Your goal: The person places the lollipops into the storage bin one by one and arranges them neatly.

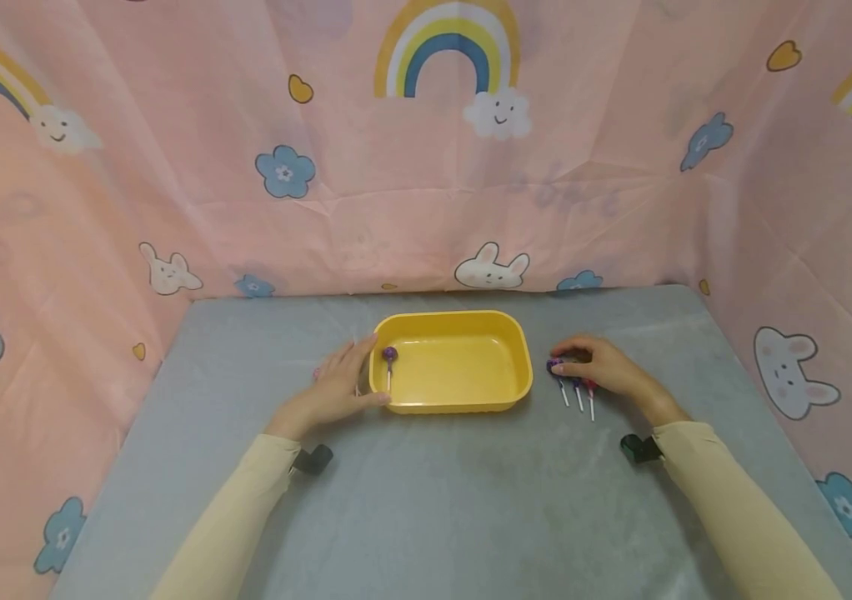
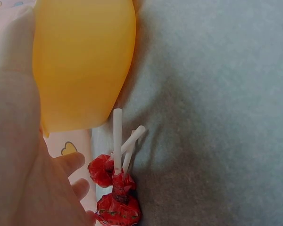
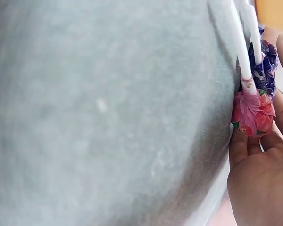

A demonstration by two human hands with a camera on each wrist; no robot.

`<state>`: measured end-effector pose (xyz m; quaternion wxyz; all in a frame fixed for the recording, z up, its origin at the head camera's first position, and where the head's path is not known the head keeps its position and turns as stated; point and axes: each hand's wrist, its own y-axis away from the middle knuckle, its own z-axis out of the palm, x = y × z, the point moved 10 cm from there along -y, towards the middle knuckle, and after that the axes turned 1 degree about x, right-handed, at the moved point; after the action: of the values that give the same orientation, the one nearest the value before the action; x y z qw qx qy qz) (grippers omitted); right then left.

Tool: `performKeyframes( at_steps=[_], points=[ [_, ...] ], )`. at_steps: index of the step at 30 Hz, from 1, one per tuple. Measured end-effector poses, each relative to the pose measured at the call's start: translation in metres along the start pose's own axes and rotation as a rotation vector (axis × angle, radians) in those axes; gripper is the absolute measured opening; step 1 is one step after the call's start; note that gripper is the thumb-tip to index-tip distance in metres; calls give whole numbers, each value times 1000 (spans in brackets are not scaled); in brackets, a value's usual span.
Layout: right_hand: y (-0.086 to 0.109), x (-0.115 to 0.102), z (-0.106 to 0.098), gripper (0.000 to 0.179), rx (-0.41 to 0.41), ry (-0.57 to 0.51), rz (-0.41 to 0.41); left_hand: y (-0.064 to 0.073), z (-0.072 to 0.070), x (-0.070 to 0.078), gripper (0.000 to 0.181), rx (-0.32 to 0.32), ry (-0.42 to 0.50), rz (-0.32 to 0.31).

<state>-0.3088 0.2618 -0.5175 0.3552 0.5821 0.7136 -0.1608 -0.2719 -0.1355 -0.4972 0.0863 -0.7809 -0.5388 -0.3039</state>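
Note:
In the head view my left hand (image 1: 332, 387) spans the left end of a yellow plastic bin (image 1: 454, 408), thumb at the near corner and index finger at the far one. Inside, at the left, lies a purple-wrapped lollipop (image 1: 389, 355). Red-wrapped lollipops (image 2: 118, 209) lie under and beside the left hand, mostly hidden from the head camera. To the right of the bin, my right hand (image 1: 602, 365) pinches a purple lollipop (image 1: 554, 365) by its head between thumb and fingers. Beside it are another purple lollipop (image 3: 264, 70) and a pink one (image 3: 253, 115).
A grey cloth covers the table (image 1: 463, 517). Pink printed fabric (image 1: 351, 225) hangs behind the table and along both sides. A dark wrist camera (image 1: 313, 459) sits on the left wrist, and another camera (image 1: 638, 448) on the right.

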Motion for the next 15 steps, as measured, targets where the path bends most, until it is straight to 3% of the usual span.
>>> performKeyframes(
  at_steps=[15],
  points=[
    [1,3,1,44,18,15,13,0,0,1,102,-4,-4,-4]
  ],
)
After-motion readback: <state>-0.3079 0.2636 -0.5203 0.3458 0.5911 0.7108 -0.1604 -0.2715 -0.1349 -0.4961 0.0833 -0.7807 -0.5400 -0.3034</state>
